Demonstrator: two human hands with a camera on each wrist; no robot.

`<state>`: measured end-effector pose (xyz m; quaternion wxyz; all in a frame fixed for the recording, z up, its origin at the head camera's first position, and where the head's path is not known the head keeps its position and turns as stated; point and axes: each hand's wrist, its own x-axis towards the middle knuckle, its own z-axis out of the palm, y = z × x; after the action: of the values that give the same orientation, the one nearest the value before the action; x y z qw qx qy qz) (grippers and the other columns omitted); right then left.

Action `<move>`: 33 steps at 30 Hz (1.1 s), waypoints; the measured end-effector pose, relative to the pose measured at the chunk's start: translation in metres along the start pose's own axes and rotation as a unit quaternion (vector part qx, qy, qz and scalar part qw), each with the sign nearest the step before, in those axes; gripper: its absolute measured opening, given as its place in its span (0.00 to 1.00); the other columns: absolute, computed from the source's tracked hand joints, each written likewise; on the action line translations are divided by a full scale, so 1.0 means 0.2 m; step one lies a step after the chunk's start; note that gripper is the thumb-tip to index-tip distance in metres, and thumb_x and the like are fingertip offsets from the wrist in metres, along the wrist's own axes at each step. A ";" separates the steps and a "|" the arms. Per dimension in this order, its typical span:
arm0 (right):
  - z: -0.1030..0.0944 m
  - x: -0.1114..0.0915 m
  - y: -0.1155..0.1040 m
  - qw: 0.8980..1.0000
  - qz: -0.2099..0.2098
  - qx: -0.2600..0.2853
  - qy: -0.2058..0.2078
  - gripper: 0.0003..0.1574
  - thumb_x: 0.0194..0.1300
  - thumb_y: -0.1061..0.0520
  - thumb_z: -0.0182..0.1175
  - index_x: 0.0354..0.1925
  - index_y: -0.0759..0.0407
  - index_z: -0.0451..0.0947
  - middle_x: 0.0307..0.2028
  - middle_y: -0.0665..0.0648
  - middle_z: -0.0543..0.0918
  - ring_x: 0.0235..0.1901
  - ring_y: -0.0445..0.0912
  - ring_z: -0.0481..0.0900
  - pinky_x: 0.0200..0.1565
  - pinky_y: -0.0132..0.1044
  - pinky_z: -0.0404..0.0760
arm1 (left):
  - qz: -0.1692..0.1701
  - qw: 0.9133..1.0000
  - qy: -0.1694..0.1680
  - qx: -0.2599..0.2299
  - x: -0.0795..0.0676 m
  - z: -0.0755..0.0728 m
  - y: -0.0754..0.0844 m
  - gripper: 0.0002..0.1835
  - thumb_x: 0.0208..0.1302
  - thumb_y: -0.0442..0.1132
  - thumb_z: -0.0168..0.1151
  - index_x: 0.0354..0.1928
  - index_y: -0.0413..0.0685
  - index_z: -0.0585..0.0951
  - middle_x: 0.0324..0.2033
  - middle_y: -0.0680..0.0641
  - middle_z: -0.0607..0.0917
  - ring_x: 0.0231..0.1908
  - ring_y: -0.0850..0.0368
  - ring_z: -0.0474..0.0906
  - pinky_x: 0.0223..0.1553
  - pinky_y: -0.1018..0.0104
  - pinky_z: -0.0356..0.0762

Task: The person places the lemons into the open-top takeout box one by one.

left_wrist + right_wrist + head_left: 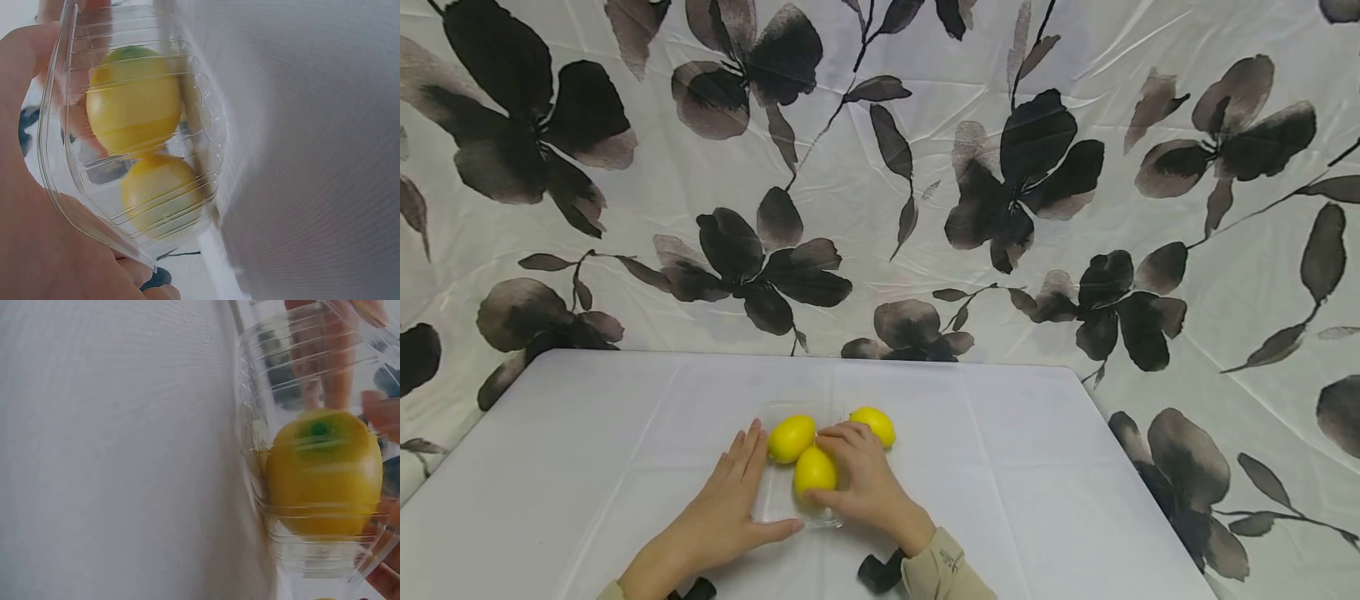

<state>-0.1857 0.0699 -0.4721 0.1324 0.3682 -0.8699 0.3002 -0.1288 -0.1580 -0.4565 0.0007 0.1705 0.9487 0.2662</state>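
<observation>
A clear plastic container (772,500) with ribbed walls sits on the table with two yellow lemons inside. One lemon (792,439) lies at its back left; the other lemon (812,472), nearer the front, is between the thumb and fingers of my right hand (868,479). Through the container wall in the right wrist view, a lemon (325,475) shows a green spot at its end. My left hand (718,504) lies along the container's left side, fingers straight and thumb stretched across its front. Outside the container, a third lemon (876,425) rests just behind my right hand.
The white-covered table (1037,500) extends to both sides and ends at a back edge. Behind it hangs a white cloth (880,183) printed with dark flowers. Black wrist gear (880,572) shows below my right wrist.
</observation>
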 end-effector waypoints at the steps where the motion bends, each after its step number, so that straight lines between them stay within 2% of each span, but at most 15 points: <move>1: 0.00 0.00 0.01 1.000 -0.003 0.013 0.005 0.37 0.54 0.44 0.74 0.58 0.60 0.79 0.58 0.54 0.79 0.61 0.49 0.69 0.66 0.48 0.65 | 0.001 1.000 0.001 0.001 0.00 0.00 0.00 0.69 0.50 0.76 0.63 0.76 0.30 0.47 0.77 0.33 0.41 0.74 0.31 0.38 0.68 0.31 0.44; 4: -0.01 0.01 0.03 0.997 -0.017 0.069 0.040 0.31 0.58 0.48 0.72 0.56 0.60 0.80 0.56 0.55 0.80 0.59 0.49 0.71 0.63 0.47 0.67 | 0.005 1.000 0.007 0.003 0.00 0.00 -0.01 0.69 0.50 0.75 0.64 0.75 0.30 0.48 0.77 0.33 0.41 0.74 0.31 0.39 0.68 0.30 0.45; 9: -0.04 0.02 0.09 0.980 -0.051 0.134 0.141 0.21 0.61 0.60 0.69 0.53 0.60 0.80 0.52 0.58 0.83 0.53 0.52 0.76 0.59 0.43 0.73 | 0.002 1.000 0.007 0.001 0.00 0.01 -0.01 0.69 0.49 0.76 0.64 0.76 0.31 0.47 0.77 0.34 0.41 0.74 0.32 0.38 0.68 0.30 0.45; 11: -0.08 0.02 0.09 0.973 -0.033 0.159 0.167 0.19 0.61 0.66 0.67 0.52 0.63 0.80 0.50 0.62 0.83 0.53 0.55 0.77 0.59 0.42 0.74 | -0.002 1.000 0.005 0.001 0.00 0.01 -0.01 0.69 0.49 0.76 0.64 0.76 0.31 0.47 0.77 0.34 0.41 0.75 0.32 0.38 0.69 0.31 0.44; 14: -0.14 0.01 0.07 0.960 0.031 0.208 0.183 0.18 0.62 0.70 0.64 0.52 0.68 0.79 0.51 0.66 0.82 0.55 0.60 0.76 0.63 0.44 0.71 | -0.006 1.000 0.004 0.001 0.00 0.02 -0.02 0.70 0.48 0.76 0.65 0.76 0.32 0.47 0.77 0.35 0.40 0.75 0.32 0.38 0.69 0.31 0.44; 18: -0.20 -0.01 0.09 0.939 0.115 0.267 0.182 0.20 0.65 0.70 0.61 0.56 0.73 0.76 0.55 0.69 0.80 0.58 0.63 0.73 0.66 0.52 0.66 | -0.008 1.000 0.001 -0.001 0.01 0.03 -0.02 0.70 0.48 0.76 0.64 0.76 0.33 0.46 0.77 0.36 0.39 0.75 0.33 0.37 0.70 0.32 0.43; 23: -0.19 -0.02 0.17 0.917 0.172 0.320 0.163 0.24 0.66 0.70 0.59 0.60 0.76 0.72 0.59 0.73 0.75 0.60 0.68 0.69 0.67 0.62 0.61 | -0.003 1.000 0.006 0.001 0.00 0.02 -0.02 0.70 0.48 0.76 0.65 0.76 0.32 0.46 0.77 0.35 0.40 0.75 0.33 0.38 0.69 0.32 0.44; 27: -0.17 -0.03 0.21 0.903 0.202 0.354 0.139 0.30 0.63 0.70 0.61 0.63 0.74 0.69 0.63 0.74 0.71 0.63 0.68 0.66 0.70 0.61 0.57 | -0.008 1.000 0.003 -0.003 0.01 0.02 -0.01 0.70 0.48 0.76 0.65 0.76 0.32 0.46 0.77 0.36 0.39 0.75 0.33 0.37 0.69 0.32 0.43; 33: -0.15 -0.05 0.22 0.897 0.198 0.382 0.097 0.38 0.59 0.72 0.65 0.66 0.72 0.66 0.66 0.75 0.66 0.68 0.64 0.62 0.73 0.53 0.54 | -0.006 1.000 0.002 -0.006 0.00 0.02 -0.01 0.70 0.48 0.75 0.66 0.76 0.32 0.46 0.77 0.35 0.40 0.75 0.33 0.37 0.69 0.32 0.43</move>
<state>-0.2111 0.1186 -0.4718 0.0026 0.1798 -0.7260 0.6638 -0.1298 -0.1575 -0.4607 0.0014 0.1645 0.9481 0.2723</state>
